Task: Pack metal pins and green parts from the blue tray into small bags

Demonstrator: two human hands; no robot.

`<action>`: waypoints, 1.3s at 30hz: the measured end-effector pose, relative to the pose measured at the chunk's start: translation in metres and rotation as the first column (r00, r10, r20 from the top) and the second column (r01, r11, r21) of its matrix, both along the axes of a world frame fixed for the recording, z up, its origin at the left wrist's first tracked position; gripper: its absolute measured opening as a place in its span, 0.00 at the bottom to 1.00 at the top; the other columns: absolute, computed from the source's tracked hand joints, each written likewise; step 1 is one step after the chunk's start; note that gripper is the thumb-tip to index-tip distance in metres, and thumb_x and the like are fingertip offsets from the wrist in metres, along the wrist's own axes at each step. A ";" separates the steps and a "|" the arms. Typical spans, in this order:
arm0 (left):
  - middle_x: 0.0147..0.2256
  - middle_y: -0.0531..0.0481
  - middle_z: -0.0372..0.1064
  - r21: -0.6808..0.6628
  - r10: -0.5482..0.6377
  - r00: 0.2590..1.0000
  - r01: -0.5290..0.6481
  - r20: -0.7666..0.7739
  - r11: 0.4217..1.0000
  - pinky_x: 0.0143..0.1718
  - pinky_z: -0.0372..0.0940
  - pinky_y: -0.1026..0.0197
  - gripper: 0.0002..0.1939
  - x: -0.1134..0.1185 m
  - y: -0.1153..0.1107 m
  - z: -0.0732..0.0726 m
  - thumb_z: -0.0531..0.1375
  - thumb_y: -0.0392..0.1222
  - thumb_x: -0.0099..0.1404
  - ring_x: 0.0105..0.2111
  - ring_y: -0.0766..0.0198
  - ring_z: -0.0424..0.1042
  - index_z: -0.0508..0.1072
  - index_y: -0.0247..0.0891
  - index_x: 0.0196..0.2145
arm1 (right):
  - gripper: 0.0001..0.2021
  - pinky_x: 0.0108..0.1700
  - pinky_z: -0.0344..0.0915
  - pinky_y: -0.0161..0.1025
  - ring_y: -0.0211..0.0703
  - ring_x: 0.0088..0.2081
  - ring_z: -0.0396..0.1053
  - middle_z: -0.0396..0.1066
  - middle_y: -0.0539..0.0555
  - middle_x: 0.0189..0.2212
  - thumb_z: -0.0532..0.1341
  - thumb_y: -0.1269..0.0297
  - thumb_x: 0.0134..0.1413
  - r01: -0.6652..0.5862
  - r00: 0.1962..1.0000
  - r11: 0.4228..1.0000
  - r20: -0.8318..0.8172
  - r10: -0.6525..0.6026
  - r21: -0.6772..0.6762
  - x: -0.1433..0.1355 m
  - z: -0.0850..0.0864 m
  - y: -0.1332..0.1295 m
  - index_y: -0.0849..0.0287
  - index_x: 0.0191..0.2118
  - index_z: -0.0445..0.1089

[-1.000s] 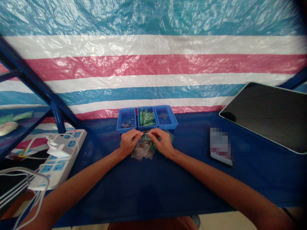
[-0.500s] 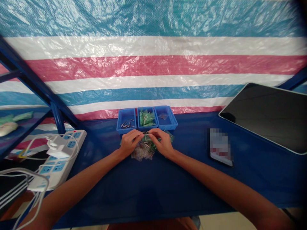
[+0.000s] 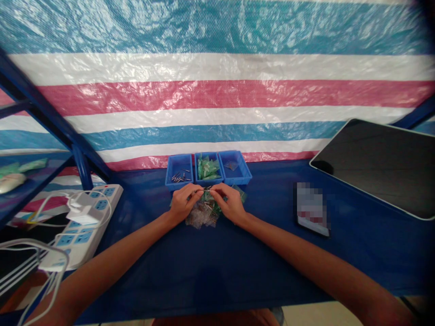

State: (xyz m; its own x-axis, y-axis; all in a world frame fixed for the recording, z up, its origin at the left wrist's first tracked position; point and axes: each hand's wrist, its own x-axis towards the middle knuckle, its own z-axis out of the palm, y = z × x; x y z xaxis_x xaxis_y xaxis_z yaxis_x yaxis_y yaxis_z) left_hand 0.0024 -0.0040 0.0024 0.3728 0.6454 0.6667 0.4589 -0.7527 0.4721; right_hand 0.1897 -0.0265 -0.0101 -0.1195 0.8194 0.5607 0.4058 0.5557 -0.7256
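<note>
Between my two hands is a small, thin metallic piece, pinched at its ends. My left hand is closed on its left end and my right hand on its right end. Below them lies a pile of small clear plastic bags, with green bags partly hidden by my fingers. Behind stand three blue trays: the left tray has thin metal pins, the middle one green packets, the right tray a small clear bag.
A white power strip with plugs and cables lies at the left beside a blue metal frame. On the right are a phone-like device, partly pixelated, and a large dark screen. Striped sheeting hangs behind the blue table.
</note>
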 end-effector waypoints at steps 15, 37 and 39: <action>0.23 0.53 0.68 0.043 0.016 1.000 -0.016 0.009 0.999 0.30 0.61 0.66 0.10 0.001 0.000 0.000 0.55 0.40 0.67 0.25 0.69 0.67 0.71 0.36 0.30 | 0.10 0.32 0.64 0.36 0.39 0.29 0.68 0.71 0.53 0.30 0.56 0.58 0.59 -0.028 0.999 1.000 -0.025 0.028 0.001 0.000 -0.002 0.000 0.58 0.39 0.70; 0.24 0.53 0.69 0.043 0.029 1.000 -0.029 0.006 0.999 0.30 0.61 0.67 0.07 0.002 0.002 -0.002 0.57 0.39 0.66 0.24 0.71 0.67 0.72 0.35 0.31 | 0.10 0.34 0.65 0.36 0.39 0.30 0.68 0.72 0.53 0.33 0.56 0.59 0.60 -0.016 0.999 1.000 -0.052 0.015 -0.013 0.001 -0.003 -0.001 0.59 0.39 0.69; 0.23 0.53 0.68 0.036 0.030 0.999 -0.030 -0.011 0.999 0.30 0.61 0.67 0.08 0.001 0.001 -0.001 0.56 0.39 0.66 0.24 0.71 0.66 0.72 0.35 0.31 | 0.10 0.34 0.64 0.36 0.39 0.30 0.67 0.71 0.53 0.31 0.56 0.59 0.60 -0.017 0.999 1.000 -0.043 0.017 -0.001 0.001 -0.002 -0.001 0.59 0.37 0.69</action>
